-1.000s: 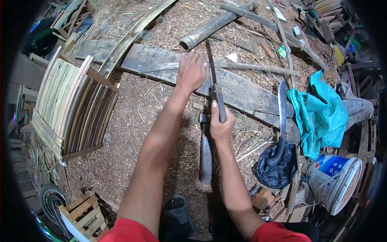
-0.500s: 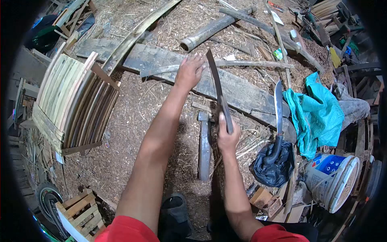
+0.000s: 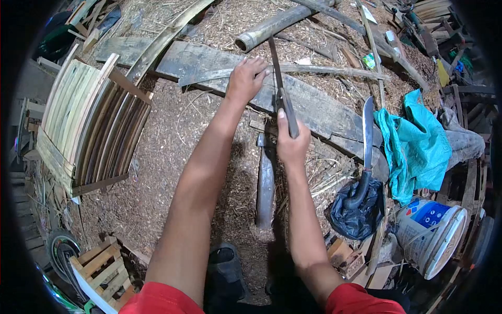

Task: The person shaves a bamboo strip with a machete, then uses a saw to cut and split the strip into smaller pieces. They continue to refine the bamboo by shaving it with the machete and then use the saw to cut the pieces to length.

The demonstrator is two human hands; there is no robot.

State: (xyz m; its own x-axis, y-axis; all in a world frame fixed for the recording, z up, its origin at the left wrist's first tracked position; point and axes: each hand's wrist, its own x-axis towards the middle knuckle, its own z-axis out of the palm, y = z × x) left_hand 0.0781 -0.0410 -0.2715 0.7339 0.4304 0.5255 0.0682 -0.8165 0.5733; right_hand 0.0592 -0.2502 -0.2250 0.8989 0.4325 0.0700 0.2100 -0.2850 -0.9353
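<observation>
Right hand (image 3: 291,146) closed around the handle of a long dark-bladed machete (image 3: 281,91), thumb laid along the grip, blade pointing away from the body and crossing a thin grey split bamboo strip (image 3: 293,70). Left hand (image 3: 246,79) pressed flat, fingers spread, on the same strip just left of the blade, pinning it against a wide weathered grey wooden plank (image 3: 324,112) lying under both hands. Beyond the fingertips, a thick grey hollow bamboo pole (image 3: 274,26), open end toward the left hand. Directly below the right hand, between the forearms, a dark wooden-handled hammer (image 3: 265,183) resting on chip-covered ground. Right of the right hand, a second curved steel machete (image 3: 367,141) with a black handle, lying partly on a crumpled black plastic bag (image 3: 355,217); farther right, a bunched teal plastic sheet (image 3: 418,146) and a white plastic bucket (image 3: 436,238) tipped on its side. Well left of the left arm, a stacked bundle of curved pale and dark bamboo slats (image 3: 89,125); nearer the body on that side, a small slatted wooden crate (image 3: 99,269).
</observation>
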